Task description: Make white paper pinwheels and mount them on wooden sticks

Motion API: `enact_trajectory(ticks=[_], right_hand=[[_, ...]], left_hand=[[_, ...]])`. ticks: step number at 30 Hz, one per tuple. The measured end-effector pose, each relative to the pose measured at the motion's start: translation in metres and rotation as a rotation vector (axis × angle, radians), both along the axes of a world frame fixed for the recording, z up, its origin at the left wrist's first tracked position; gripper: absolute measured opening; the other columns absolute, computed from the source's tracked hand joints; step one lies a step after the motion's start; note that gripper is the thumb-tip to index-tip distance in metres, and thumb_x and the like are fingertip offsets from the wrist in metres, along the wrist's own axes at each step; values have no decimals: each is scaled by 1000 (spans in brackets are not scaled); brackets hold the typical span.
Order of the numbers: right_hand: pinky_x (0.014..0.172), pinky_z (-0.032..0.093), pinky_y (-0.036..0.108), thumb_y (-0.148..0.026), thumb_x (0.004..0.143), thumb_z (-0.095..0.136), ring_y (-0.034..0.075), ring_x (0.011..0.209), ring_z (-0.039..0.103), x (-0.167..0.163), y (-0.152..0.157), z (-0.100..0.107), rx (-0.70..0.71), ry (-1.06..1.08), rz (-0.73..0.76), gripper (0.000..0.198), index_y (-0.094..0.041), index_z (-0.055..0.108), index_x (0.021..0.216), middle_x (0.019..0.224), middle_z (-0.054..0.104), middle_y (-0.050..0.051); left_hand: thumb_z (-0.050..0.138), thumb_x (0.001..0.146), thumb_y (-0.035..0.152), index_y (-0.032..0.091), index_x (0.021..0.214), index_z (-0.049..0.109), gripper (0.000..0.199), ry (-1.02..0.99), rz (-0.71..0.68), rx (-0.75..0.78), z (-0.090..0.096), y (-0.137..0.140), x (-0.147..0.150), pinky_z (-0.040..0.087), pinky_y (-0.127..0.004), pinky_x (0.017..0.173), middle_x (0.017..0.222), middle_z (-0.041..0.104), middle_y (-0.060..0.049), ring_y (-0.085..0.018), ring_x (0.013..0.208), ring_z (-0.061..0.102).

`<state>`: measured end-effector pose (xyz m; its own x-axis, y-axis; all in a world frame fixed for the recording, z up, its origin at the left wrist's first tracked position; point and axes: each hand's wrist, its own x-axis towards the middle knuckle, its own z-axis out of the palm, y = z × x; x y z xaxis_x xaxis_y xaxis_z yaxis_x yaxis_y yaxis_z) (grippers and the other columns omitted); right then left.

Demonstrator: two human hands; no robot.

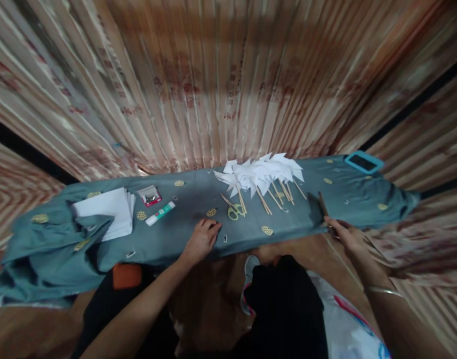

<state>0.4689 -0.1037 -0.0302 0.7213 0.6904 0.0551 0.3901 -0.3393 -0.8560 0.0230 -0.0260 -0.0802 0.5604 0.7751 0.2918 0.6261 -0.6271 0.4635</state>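
Observation:
My left hand rests on the front part of the green cloth, fingers loosely bent and a little apart, with nothing visible in them. Just beyond it lie scissors with light green handles. My right hand is at the cloth's front edge on the right, closed around a thin brown stick that points away from me; blur hides whether there is more than one. Between the hands, farther back, several white paper pinwheels lie overlapping in a row, their wooden sticks pointing toward me.
A green patterned cloth covers the long narrow surface. On the left are a stack of white paper, a glue stick and a small red-edged box of metal bits. A blue-framed phone-like object lies far right. Striped curtains hang behind.

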Motion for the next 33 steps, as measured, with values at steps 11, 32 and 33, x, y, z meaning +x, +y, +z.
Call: enact_trajectory(ticks=[11, 32, 33], right_hand=[[94, 52, 39, -51, 61, 84, 25, 97, 73, -181, -127, 30, 265, 691, 111, 62, -23, 68, 114, 106, 78, 7], [92, 55, 40, -50, 79, 73, 24, 98, 70, -357, -185, 32, 96, 780, 711, 38, -20, 70, 103, 102, 77, 8], [88, 56, 38, -50, 78, 75, 23, 94, 71, -356, -185, 32, 66, 865, 746, 37, -20, 72, 99, 99, 77, 7]], left_hand=[[59, 90, 46, 21, 130, 65, 47, -781, 74, -801, 53, -115, 26, 34, -49, 119, 141, 61, -13, -29, 135, 54], [59, 90, 52, 15, 103, 74, 41, -1648, 479, -1077, 114, -231, -40, 51, -40, 102, 104, 78, -9, -29, 115, 68], [57, 91, 52, 14, 103, 74, 43, -1637, 486, -1092, 114, -233, -39, 52, -40, 99, 102, 78, -9, -28, 112, 69]])
